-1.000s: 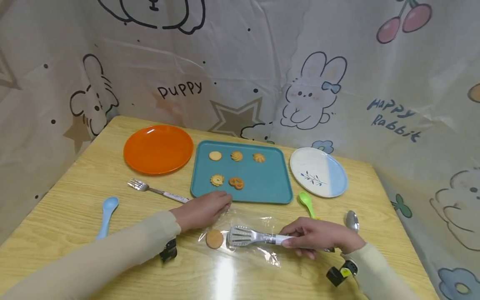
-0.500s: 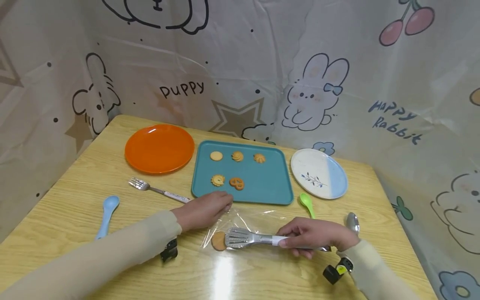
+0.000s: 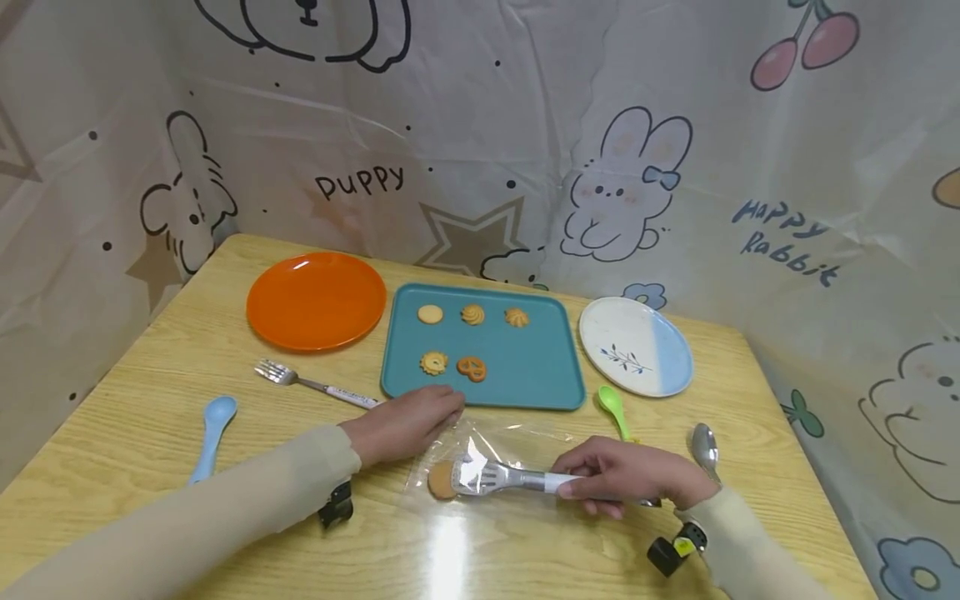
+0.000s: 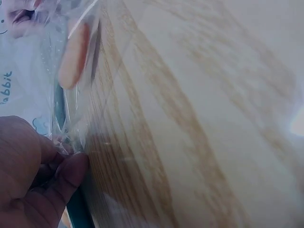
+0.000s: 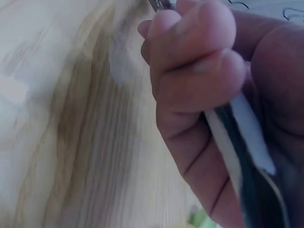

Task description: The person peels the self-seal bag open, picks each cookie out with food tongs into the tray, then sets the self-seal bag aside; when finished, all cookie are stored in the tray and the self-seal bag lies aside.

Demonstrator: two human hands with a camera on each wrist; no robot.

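Note:
My left hand pinches the edge of a clear plastic bag between thumb and fingers, seen close up in the left wrist view. A round brown cookie shows through the film, partly covered by the slotted head of metal tongs. Whether the tongs still clasp the cookie cannot be told. My right hand holds the tongs by their white-sleeved handle, with fingers curled round it in the right wrist view. In the left wrist view the cookie appears edge-on, tilted off the table.
Behind the hands lies a teal tray with several cookies. An orange plate and a white-and-blue plate flank it. A fork, blue spoon, green spoon and metal spoon lie around the hands.
The cookie has shifted slightly right and the tongs' head slightly left, so they now overlap. The bag's film has risen from lying flatter. My left hand has stayed in place.

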